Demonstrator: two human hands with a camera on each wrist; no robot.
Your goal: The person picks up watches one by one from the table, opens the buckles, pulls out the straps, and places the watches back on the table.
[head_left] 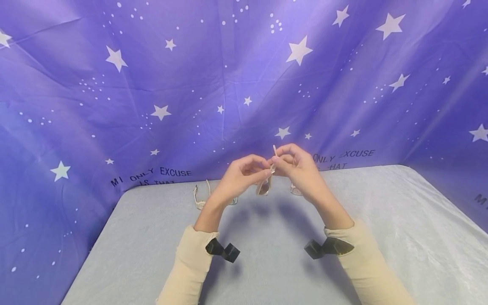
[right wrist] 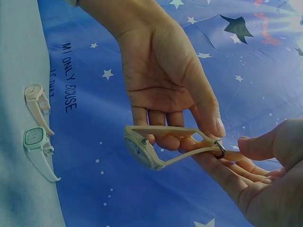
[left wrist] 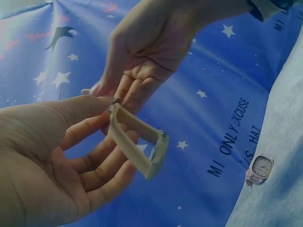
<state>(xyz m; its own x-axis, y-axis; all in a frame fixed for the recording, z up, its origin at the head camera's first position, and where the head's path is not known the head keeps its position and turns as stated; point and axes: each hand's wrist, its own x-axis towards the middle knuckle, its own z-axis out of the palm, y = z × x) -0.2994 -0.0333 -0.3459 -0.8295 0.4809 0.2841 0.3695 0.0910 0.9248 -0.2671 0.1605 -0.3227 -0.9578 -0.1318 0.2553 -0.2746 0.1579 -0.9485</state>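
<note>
A cream-strapped watch [head_left: 264, 187] hangs in the air between both hands, its strap looped and the face [right wrist: 137, 152] turned down. My left hand [head_left: 264, 171] pinches the strap near the buckle [right wrist: 218, 148] with thumb and fingers. My right hand [head_left: 275, 161] pinches the strap's free end, which sticks up above the fingers. In the left wrist view the watch [left wrist: 142, 146] sits by my left hand [left wrist: 113, 118], with the right hand [left wrist: 118, 90] reaching in from above. In the right wrist view my right hand [right wrist: 234, 153] meets the left hand [right wrist: 199, 137] at the buckle.
A grey table [head_left: 267, 271] lies below the hands. On it at the back lie two watches to the left [head_left: 200, 197] and another to the right [head_left: 295, 190], near a purple star-printed backdrop [head_left: 190, 84]. A black camera is strapped to each wrist.
</note>
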